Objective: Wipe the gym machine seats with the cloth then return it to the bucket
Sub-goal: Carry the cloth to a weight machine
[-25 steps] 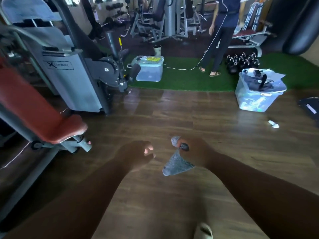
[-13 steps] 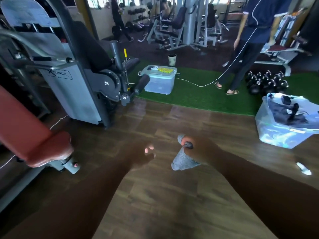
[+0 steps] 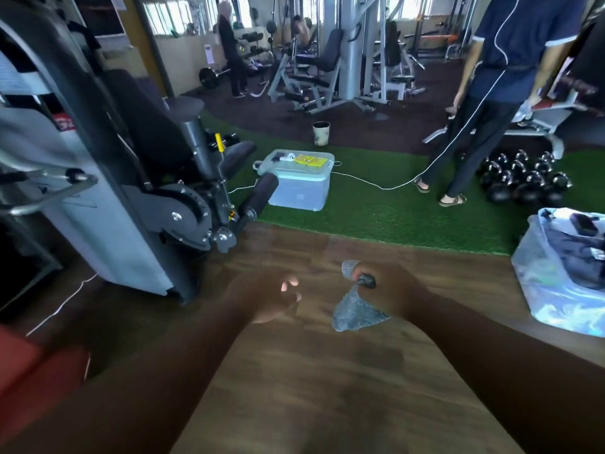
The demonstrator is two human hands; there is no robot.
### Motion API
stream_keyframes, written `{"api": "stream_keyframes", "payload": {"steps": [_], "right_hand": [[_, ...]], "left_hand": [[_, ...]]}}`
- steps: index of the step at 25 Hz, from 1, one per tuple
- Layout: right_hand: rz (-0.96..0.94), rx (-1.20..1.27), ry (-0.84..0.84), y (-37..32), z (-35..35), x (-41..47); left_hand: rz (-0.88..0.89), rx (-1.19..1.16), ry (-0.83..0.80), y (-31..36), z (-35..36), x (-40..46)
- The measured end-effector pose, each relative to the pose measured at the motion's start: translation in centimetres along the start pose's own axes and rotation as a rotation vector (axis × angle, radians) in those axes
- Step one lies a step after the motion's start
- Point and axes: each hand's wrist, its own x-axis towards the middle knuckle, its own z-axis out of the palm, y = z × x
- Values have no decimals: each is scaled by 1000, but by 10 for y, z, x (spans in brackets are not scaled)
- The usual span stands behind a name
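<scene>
One grey cloth (image 3: pixel 355 311) pinched in my right hand (image 3: pixel 389 290), frame centre | my left hand (image 3: pixel 271 294) loosely curled, empty | two clear bins (image 3: pixel 299 185) beyond

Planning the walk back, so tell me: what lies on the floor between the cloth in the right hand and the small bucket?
The head view shows bare wood floor, then green turf crossed by a white cord between cloth and bucket.

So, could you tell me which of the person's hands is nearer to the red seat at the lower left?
The left. The left hand hangs over the wooden floor just right of the red seat; the right hand, gripping the grey cloth, is farther right.
</scene>
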Motion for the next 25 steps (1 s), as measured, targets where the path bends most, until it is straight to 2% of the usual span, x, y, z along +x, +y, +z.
{"api": "stream_keyframes", "payload": {"steps": [7, 16, 25], "right_hand": [[-37, -19, 11, 58, -37, 181], [-114, -31, -83, 157, -97, 424], [-207, -23, -169, 179, -86, 666]], "left_hand": [[21, 14, 46, -20, -46, 192], [-173, -103, 100, -19, -71, 414], [-255, -152, 75, -120, -107, 606]]}}
